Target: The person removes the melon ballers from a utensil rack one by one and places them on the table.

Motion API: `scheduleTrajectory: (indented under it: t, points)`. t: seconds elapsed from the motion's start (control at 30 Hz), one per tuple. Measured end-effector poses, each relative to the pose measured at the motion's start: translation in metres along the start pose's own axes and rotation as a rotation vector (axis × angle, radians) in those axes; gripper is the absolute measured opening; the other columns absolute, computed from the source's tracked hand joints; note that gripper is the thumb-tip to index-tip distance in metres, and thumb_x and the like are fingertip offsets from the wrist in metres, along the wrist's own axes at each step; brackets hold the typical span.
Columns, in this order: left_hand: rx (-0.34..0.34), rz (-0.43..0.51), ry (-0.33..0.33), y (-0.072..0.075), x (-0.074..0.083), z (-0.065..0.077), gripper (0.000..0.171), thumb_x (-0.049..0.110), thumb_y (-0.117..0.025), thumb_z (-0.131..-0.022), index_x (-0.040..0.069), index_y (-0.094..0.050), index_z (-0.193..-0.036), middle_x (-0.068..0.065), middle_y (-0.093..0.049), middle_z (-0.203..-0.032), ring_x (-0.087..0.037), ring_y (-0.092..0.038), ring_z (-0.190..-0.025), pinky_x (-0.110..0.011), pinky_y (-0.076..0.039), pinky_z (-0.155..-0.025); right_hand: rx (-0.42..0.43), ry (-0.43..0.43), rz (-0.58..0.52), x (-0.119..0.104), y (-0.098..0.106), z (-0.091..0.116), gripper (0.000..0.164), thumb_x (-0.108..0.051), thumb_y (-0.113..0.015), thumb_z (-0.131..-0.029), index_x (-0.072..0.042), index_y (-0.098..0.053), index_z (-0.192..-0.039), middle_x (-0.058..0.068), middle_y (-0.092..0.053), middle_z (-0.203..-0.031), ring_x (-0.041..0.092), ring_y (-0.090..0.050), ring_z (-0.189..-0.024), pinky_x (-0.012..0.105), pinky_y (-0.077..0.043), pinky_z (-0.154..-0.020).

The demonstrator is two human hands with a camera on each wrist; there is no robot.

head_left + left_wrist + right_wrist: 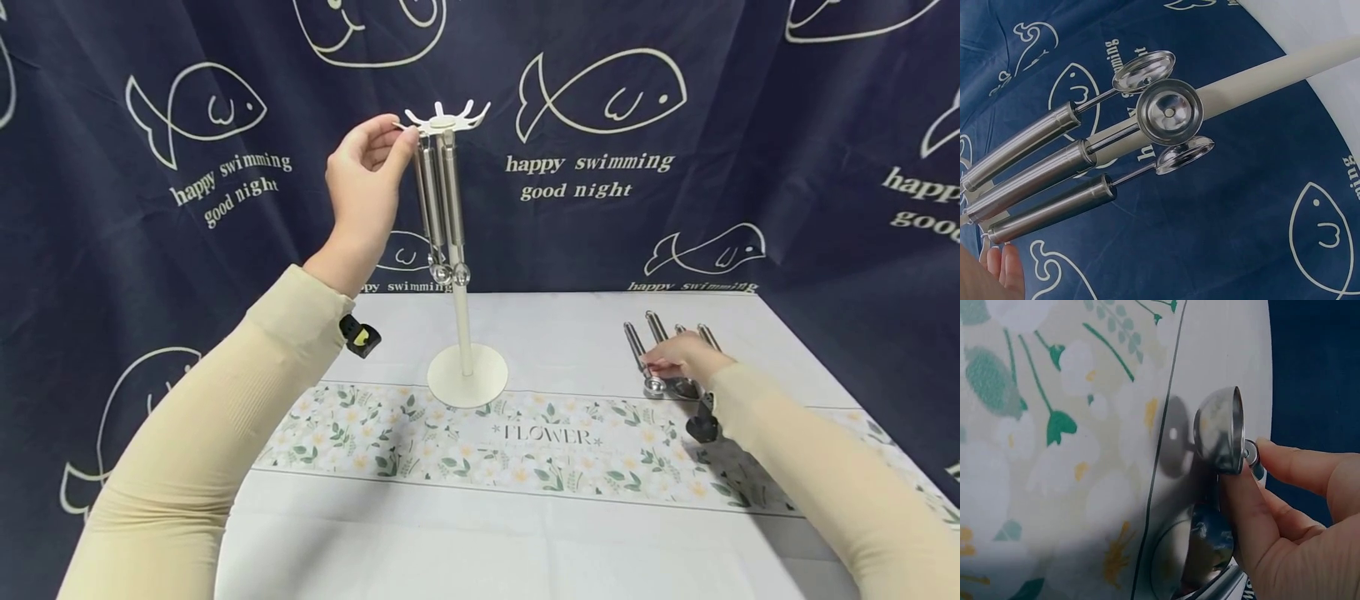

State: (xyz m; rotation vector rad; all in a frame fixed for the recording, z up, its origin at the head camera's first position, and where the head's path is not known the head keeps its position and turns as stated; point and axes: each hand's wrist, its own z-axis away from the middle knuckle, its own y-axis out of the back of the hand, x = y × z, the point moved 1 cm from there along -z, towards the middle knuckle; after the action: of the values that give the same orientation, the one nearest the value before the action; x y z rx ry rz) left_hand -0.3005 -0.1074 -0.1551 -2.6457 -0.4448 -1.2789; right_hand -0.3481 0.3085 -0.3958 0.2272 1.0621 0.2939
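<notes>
A white stand (465, 325) with a round base carries a ring of hooks (447, 127) at its top. Several metal melon ballers (1169, 115) hang there bowls down, each with a small hole in its bowl where visible. At the left edge of the ring, my left hand (366, 183) pinches a hook between thumb and fingers. Low at the right, my right hand (686, 357) pinches a melon baller (1219, 431) near its neck, behind the bowl. Another melon baller's bowl (1210, 544) lies close below that hand.
More melon baller handles (655, 325) lie on the white table (570, 342) around the right hand. A floral runner (555, 467) crosses the table in front of the stand. A dark blue curtain (577, 242) with fish drawings hangs behind.
</notes>
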Motion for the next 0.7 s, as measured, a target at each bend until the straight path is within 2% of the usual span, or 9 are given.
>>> scheduleTrajectory:
  t: [0.1,0.2,0.37,0.4,0.47,0.7]
  points:
    - [0.000,0.000,0.001,-0.0002,-0.0012,-0.0006,0.039,0.022,-0.074,-0.087,0.004,-0.064,-0.120,-0.002,-0.065,-0.102,-0.011,-0.063,-0.093,-0.019,-0.050,-0.089,0.034,0.000,0.035,0.0001,-0.0021,0.0000,0.033,0.006,-0.067,-0.085,0.017,-0.054,-0.114,0.002,-0.066,-0.067,0.011,-0.066,-0.061,0.028,-0.060,-0.072]
    - [0.001,-0.003,-0.006,-0.0006,-0.0016,-0.0008,0.040,0.022,-0.074,-0.087,0.003,-0.064,-0.121,-0.003,-0.066,-0.102,-0.012,-0.064,-0.093,-0.019,-0.051,-0.089,0.047,-0.002,0.057,0.0009,-0.0013,-0.0025,0.040,0.005,-0.071,-0.081,0.019,-0.054,-0.115,0.003,-0.065,-0.068,0.011,-0.066,-0.061,0.028,-0.060,-0.072]
    - [0.008,-0.009,-0.011,0.0001,-0.0020,-0.0007,0.040,0.023,-0.074,-0.087,0.004,-0.064,-0.121,-0.003,-0.066,-0.102,-0.012,-0.064,-0.093,-0.019,-0.050,-0.089,0.047,0.011,0.075,0.0005,-0.0022,-0.0008,0.035,0.005,-0.070,-0.082,0.019,-0.055,-0.110,0.004,-0.064,-0.067,0.012,-0.066,-0.059,0.028,-0.060,-0.071]
    - [0.009,-0.008,-0.011,0.0001,-0.0022,-0.0007,0.040,0.023,-0.074,-0.087,0.004,-0.064,-0.121,-0.002,-0.066,-0.101,-0.011,-0.064,-0.093,-0.019,-0.051,-0.089,0.054,0.016,0.079,0.0006,-0.0034,0.0000,0.038,0.005,-0.068,-0.084,0.020,-0.052,-0.115,0.003,-0.064,-0.067,0.012,-0.065,-0.059,0.029,-0.060,-0.071]
    - [0.009,-0.005,-0.010,-0.0001,-0.0022,-0.0006,0.040,0.023,-0.074,-0.087,0.004,-0.064,-0.121,-0.002,-0.065,-0.100,-0.011,-0.064,-0.092,-0.019,-0.051,-0.089,0.053,0.015,0.071,0.0018,-0.0036,0.0003,0.036,0.005,-0.067,-0.086,0.019,-0.052,-0.115,0.003,-0.064,-0.066,0.012,-0.066,-0.059,0.028,-0.060,-0.071]
    - [0.014,-0.010,-0.015,-0.0009,-0.0018,0.0004,0.040,0.023,-0.074,-0.087,0.004,-0.064,-0.121,0.000,-0.065,-0.097,-0.011,-0.064,-0.091,-0.019,-0.051,-0.089,0.064,0.009,0.050,0.0037,-0.0057,0.0043,0.046,0.003,-0.067,-0.086,0.020,-0.046,-0.123,0.003,-0.065,-0.067,0.011,-0.067,-0.060,0.028,-0.060,-0.073]
